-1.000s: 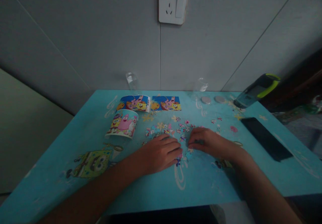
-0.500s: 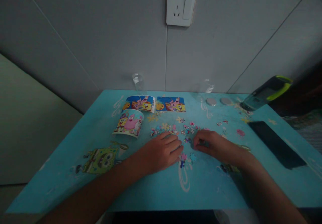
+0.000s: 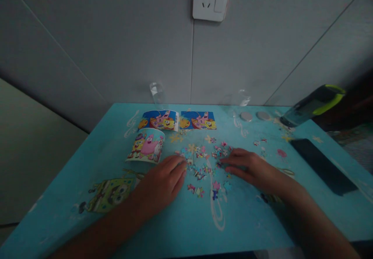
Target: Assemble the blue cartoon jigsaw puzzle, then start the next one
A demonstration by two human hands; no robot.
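Small jigsaw puzzle pieces (image 3: pixel 200 170) lie scattered in a loose cluster on the blue cartoon-printed table (image 3: pixel 180 228). At the cluster's left edge rests my left hand (image 3: pixel 163 179), fingers stretched out and fingertips beside the pieces, with nothing visible in it. From the right reaches my right hand (image 3: pixel 246 166), thumb and forefinger apart. Its fingertips touch or nearly touch a dark puzzle piece (image 3: pixel 219 164). Nearer to me are a pink piece and a dark blue piece (image 3: pixel 215 194), close together. Another small group (image 3: pixel 196 190) lies left of them.
Behind my left hand stand a curved cartoon card (image 3: pixel 147 146) and two blue picture cards, one of them flat (image 3: pixel 198 120). Clear containers (image 3: pixel 157 94), round silvery lids (image 3: pixel 246 116), a bottle (image 3: pixel 310 105) and a dark phone-like slab (image 3: pixel 323 166) sit along the back and right.
My left hand has slid left, uncovering puzzle pieces beneath it. My right hand's thumb and forefinger have spread from a pinch-like curl. The view has tilted slightly down.
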